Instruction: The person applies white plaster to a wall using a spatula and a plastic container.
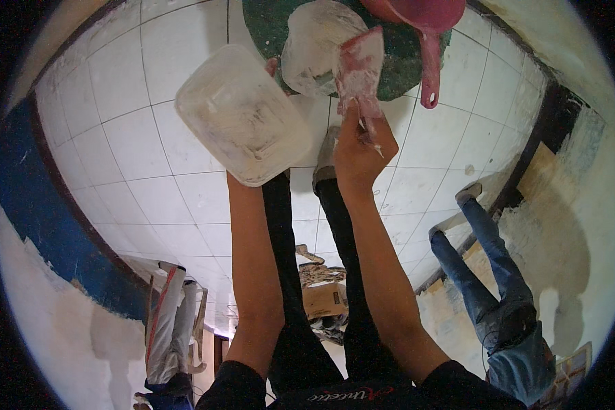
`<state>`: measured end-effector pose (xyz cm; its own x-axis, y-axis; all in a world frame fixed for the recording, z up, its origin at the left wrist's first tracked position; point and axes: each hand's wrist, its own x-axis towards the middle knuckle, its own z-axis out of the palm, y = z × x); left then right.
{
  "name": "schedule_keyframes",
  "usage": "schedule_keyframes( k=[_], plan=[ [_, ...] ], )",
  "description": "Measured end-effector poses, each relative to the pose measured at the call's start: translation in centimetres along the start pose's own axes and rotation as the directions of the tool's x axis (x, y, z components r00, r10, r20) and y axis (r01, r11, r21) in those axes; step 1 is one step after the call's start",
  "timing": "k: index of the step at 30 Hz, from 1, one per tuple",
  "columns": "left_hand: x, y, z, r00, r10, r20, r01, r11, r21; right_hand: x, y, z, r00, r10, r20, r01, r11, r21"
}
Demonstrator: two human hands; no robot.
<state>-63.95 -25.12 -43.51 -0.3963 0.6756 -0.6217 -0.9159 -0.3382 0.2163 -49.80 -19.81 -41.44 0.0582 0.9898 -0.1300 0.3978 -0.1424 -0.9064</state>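
Note:
My left hand (272,66) supports a translucent white rectangular plastic tub (246,116) from beneath. Only its fingertips show at the tub's far right edge; the rest is hidden. Pale paste is smeared over the tub. To the right, my right hand (363,150) is closed around the lower end of a red putty scraper (359,68). White paste coats the scraper's wide blade, which points away from me. Beyond the blade, a whitish, cloudy plastic bag (318,44) rests on a round green surface (263,27). A pink dipper (429,61) lies at its right, handle toward me.
White tiles (137,150) cover the floor, with splashes on them. At the right, a person in blue jeans (482,263) stands near a patchy wall (560,205). Behind my legs is a cardboard box (324,301). Grey cloth (167,328) hangs at the lower left.

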Motion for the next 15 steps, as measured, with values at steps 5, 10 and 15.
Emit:
schedule_keyframes(
  k=[5,10,15],
  plan=[
    [-1.1,0.1,-1.1,0.934,-0.066,0.352,0.067,0.998,0.01,2.1,0.2,1.8,0.967,-0.255,0.009,0.253,0.953,-0.167],
    [-0.8,-0.3,-0.2,0.995,-0.092,0.025,0.088,0.986,0.141,3.5,1.0,2.6,0.982,-0.177,0.057,0.184,0.97,-0.16],
    [-0.7,1.1,-2.4,1.0,-0.013,-0.013,0.015,0.987,0.161,2.8,1.6,2.7,0.996,-0.091,-0.004,0.09,0.991,-0.098]
  ],
)
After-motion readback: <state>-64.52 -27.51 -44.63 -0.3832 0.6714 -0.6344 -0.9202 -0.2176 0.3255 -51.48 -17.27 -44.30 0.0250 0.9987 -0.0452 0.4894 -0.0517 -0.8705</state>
